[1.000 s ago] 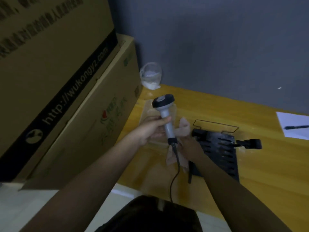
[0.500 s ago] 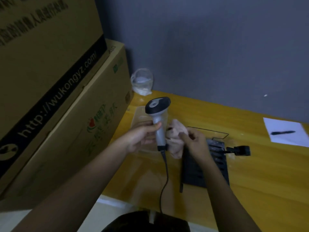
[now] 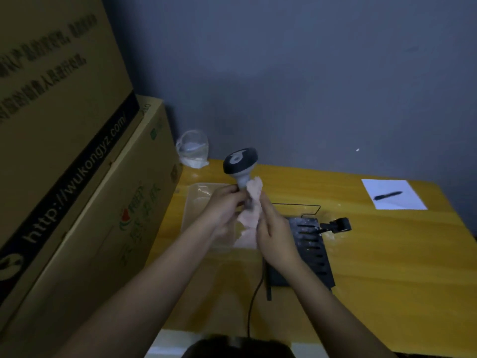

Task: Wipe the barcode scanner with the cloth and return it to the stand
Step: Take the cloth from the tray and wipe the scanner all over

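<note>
The left hand (image 3: 227, 205) was closed around the pale grey handle of the corded barcode scanner with the dark oval head (image 3: 240, 165), holding it upright above the yellow wooden table (image 3: 387, 254), most likely so that the handle stood free for wiping. The right hand (image 3: 273, 233) was pinching the crumpled pale pink cloth (image 3: 251, 202) and pressing it against the handle just below the head, so the cloth lay between its fingers and the scanner. The thin dark cable (image 3: 254, 301) hung down from the handle toward the table's near edge. The flat black slotted stand with its side clamp (image 3: 313, 246) lay on the table just right of the hands, near enough for an easy return. In the dim light, how far the cloth wrapped round the handle could not be told. Wiping appeared under way, and the return not yet begun.
</note>
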`<state>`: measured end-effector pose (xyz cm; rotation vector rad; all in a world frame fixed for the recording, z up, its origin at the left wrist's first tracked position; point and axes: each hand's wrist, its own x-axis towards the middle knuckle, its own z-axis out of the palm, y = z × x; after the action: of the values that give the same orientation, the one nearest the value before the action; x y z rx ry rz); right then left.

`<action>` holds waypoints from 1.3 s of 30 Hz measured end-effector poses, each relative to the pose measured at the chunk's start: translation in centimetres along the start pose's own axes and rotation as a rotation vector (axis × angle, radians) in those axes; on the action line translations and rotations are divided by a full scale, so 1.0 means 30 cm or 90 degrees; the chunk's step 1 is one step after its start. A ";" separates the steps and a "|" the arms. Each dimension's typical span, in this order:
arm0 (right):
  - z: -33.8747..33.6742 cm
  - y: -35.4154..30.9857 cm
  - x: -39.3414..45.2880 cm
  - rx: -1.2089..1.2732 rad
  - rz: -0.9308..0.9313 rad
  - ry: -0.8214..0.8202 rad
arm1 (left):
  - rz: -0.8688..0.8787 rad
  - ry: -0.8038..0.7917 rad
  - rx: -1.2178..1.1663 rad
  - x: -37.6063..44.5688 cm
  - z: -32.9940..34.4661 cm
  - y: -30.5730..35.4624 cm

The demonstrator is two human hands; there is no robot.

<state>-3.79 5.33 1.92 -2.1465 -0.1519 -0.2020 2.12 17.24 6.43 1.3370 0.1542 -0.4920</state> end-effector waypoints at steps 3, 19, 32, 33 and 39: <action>-0.057 0.033 -0.035 -0.164 -0.117 -0.026 | -0.004 0.019 -0.061 0.001 0.001 0.031; -0.086 -0.054 0.134 0.186 0.176 0.047 | 0.044 -0.004 -0.007 -0.012 0.035 0.082; -0.056 -0.116 0.116 0.191 0.088 0.213 | 0.091 -0.027 -0.030 0.003 0.067 0.146; -0.070 -0.109 0.130 0.223 0.101 0.185 | 0.092 -0.029 -0.023 0.002 0.063 0.149; -0.194 -0.076 0.162 0.451 0.316 0.079 | 0.101 -0.088 0.033 -0.009 0.024 0.159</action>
<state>0.04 1.88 7.92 -1.4036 0.3377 0.0158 3.80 17.32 10.96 1.3482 -0.0784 -0.4552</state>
